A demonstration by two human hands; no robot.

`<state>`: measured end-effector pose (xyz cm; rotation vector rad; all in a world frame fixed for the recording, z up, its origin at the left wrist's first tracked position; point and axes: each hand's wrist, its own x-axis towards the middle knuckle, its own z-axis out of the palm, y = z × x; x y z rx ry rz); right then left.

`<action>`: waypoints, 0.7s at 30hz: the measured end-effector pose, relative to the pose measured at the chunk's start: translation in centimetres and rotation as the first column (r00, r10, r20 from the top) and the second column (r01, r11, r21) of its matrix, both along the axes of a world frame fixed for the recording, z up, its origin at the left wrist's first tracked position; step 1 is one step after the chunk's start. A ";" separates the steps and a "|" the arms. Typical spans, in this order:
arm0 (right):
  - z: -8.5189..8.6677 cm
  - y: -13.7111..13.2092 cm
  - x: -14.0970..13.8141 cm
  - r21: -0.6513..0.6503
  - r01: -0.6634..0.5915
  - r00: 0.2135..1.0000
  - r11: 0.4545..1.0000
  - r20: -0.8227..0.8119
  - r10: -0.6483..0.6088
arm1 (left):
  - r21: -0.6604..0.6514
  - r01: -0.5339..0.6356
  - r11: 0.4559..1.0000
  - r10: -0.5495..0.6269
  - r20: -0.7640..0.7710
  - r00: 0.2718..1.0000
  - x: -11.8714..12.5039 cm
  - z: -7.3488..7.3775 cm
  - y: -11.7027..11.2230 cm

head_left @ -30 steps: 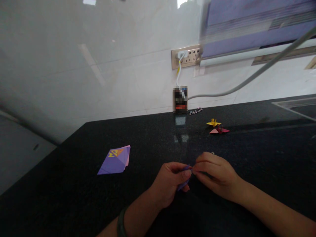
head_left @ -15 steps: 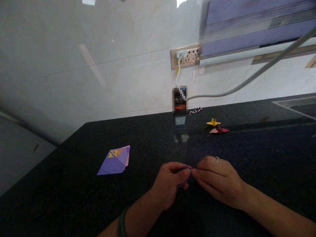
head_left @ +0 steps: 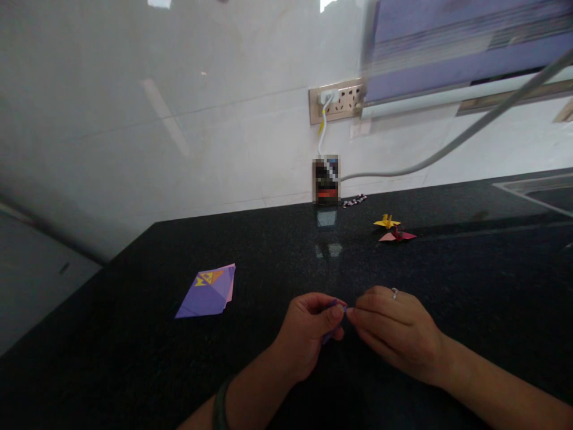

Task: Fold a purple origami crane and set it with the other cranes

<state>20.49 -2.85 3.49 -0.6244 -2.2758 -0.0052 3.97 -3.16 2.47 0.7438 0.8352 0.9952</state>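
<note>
My left hand is closed around a small folded piece of purple paper, most of it hidden by the fingers and thumb. Close against it, my right hand pinches the paper's right end between thumb and fingertips; a ring is on one finger. Both hands are held low over the dark countertop. To the left lies a stack of purple and pink paper sheets with a yellow and orange print. Farther back on the right are a yellow paper crane and a red and pink paper crane.
A phone-like device, its screen blurred out, leans on the tiled wall. Its white cable runs up to a wall socket. A beaded strand lies beside it. A grey hose crosses the right side, near a sink edge.
My right hand has dipped very slightly, its fingertips staying at the purple paper's end. My left hand keeps its hold. Everything else looks the same.
</note>
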 end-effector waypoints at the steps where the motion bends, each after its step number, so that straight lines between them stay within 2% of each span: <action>1: 0.0 0.0 0.0 -0.003 0.005 1.000 1.000 -0.022 -0.005 | 0.015 0.012 1.000 -0.012 0.007 1.000 0.0 0.0 0.0; 5: -0.2 -0.1 0.0 -0.083 0.021 0.995 0.996 -0.094 -0.028 | 0.071 0.040 0.997 -0.042 0.031 0.999 0.0 -0.1 -0.1; 15: -0.3 0.2 -0.4 -0.233 0.076 0.989 0.970 -0.104 -0.102 | 0.112 0.054 0.992 -0.059 0.044 0.997 0.0 -0.4 0.0; 21: -0.4 0.2 -0.4 -0.244 0.078 0.989 0.967 -0.101 -0.106 | 0.037 0.028 0.999 -0.029 0.031 0.999 0.0 -0.5 0.0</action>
